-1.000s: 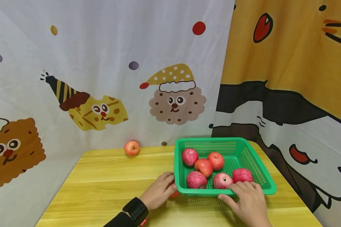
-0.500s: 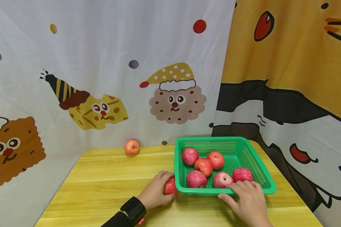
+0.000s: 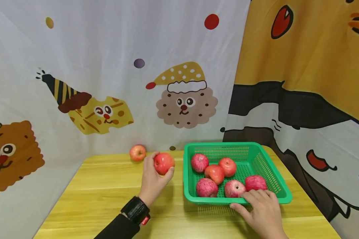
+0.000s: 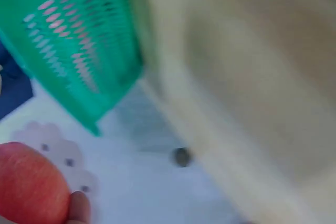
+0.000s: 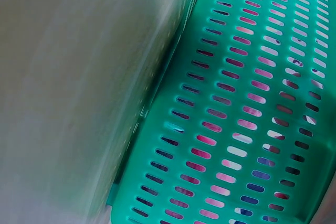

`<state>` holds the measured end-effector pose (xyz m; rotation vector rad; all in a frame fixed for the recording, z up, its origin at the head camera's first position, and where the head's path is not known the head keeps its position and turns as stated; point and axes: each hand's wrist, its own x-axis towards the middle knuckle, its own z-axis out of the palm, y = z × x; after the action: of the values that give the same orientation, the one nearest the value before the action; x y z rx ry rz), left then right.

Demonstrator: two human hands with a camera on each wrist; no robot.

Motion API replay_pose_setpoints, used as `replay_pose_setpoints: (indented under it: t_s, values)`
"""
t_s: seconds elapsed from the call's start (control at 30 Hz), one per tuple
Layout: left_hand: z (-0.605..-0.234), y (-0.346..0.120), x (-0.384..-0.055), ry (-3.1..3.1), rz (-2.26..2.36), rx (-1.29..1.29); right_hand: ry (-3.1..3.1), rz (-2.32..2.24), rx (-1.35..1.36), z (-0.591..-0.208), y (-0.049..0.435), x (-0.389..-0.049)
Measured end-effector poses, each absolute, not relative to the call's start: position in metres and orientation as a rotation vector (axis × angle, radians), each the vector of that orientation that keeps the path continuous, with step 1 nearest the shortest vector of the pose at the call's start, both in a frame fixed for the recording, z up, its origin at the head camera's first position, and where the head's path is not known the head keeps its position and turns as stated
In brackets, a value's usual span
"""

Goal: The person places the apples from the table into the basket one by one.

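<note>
My left hand (image 3: 152,182) grips a red apple (image 3: 164,163) between thumb and fingers, raised over the table to the left of the basket. The left wrist view catches this apple (image 4: 31,184) at its lower left, a fingertip against its side. A green plastic basket (image 3: 209,200) stands on the right with several red apples inside. On its near rim lies my right hand (image 3: 263,210), fingers over the edge and thumb on the outer side. In the right wrist view the slotted basket wall (image 5: 231,103) fills the right half, with red showing through.
One more apple (image 3: 137,153) sits at the table's back edge, just beyond the left hand. The wood-grain table (image 3: 107,186) ends against a hanging cloth (image 3: 113,59) with cartoon prints. A black band (image 3: 135,210) circles the left wrist.
My left hand has taken hold of the apple beside the basket's near left corner, lifted it and carried it left and away from me. The right hand stays on the basket rim.
</note>
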<state>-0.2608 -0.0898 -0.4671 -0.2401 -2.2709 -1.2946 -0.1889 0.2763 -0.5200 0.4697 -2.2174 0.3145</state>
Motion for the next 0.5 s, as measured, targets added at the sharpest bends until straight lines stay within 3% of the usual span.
replay_pose_setpoints:
  t_s: [0.17, 0.5]
  values:
    - [-0.450, -0.066, -0.267, -2.282, -1.370, -0.498, -2.234, 0.310, 0.454, -0.520, 0.278, -0.189]
    - [-0.460, -0.028, -0.277, -2.470, -1.219, -0.782, -2.279, 0.302, 0.443, -0.520, 0.278, -0.188]
